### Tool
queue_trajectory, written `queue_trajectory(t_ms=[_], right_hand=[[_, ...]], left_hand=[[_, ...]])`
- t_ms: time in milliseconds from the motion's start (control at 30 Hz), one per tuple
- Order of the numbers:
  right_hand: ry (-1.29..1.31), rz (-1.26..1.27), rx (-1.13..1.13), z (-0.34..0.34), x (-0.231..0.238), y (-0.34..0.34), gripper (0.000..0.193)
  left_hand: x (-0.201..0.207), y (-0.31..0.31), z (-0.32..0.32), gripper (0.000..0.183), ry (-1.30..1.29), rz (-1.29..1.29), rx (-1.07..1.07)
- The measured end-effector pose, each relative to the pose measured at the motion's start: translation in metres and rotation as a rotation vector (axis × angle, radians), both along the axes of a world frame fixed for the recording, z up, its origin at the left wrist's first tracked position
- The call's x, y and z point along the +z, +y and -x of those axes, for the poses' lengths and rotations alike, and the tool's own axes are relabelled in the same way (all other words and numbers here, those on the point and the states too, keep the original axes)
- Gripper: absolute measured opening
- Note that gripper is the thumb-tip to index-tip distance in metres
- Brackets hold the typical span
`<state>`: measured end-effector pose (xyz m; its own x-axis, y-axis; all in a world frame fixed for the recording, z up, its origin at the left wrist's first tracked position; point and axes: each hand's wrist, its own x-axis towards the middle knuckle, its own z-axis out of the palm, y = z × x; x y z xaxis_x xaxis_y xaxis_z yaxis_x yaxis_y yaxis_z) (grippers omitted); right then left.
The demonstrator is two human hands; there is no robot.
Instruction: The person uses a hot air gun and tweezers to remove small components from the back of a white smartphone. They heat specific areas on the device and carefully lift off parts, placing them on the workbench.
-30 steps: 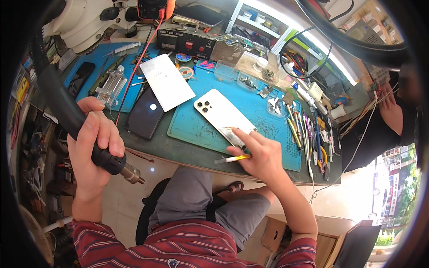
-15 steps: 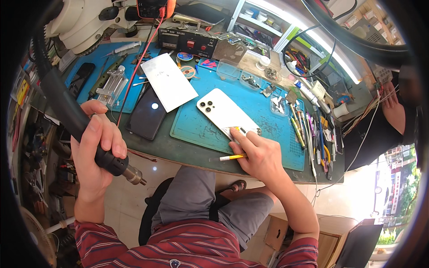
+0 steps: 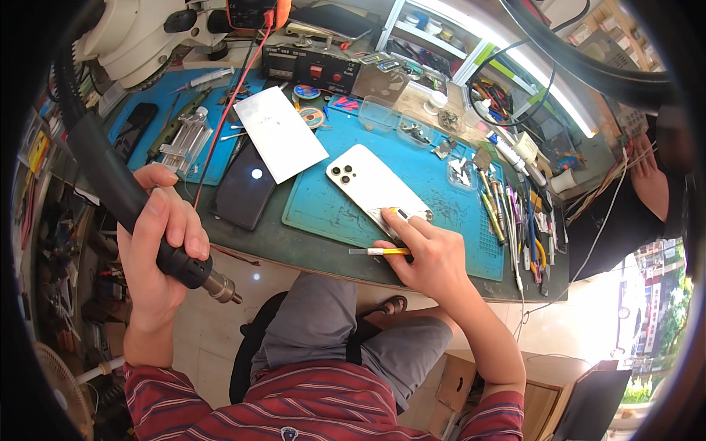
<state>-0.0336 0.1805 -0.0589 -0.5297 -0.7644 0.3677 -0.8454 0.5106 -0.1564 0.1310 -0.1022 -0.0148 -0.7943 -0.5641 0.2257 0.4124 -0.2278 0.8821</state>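
On the blue work mat (image 3: 316, 209), a white 3-lens smartphone (image 3: 371, 178) is lying back-up; the right hand (image 3: 434, 253) is touching its lower end while pinching a yellow-handled tool (image 3: 388, 251). The left hand's (image 3: 156, 239) fingers are wrapping a hot-air gun (image 3: 185, 268).

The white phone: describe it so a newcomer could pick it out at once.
On the bench, find the large blue mat. The white phone lies on it, its near end under the right hand. Unlike the dark slab to its left, it is white with black lenses.
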Motion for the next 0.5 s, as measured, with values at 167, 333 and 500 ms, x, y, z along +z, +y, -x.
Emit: queue_trajectory(t_ms=[167,333,500], right_hand=[[0.065,-0.021,0.038,0.0029,-0.0035,0.0008,0.041],[0.114,-0.043,0.070,0.0043,-0.0003,0.0001,0.037],[0.176,-0.075,0.110,0.0063,0.0008,-0.0010,0.034]], left_hand=[[0.0010,0.0010,-0.0002,0.022,-0.001,0.006,0.006],[0.0040,0.0022,-0.0003,0.024,-0.013,-0.018,-0.003],[0.0064,0.0018,-0.0007,0.025,-0.009,-0.007,-0.013]])
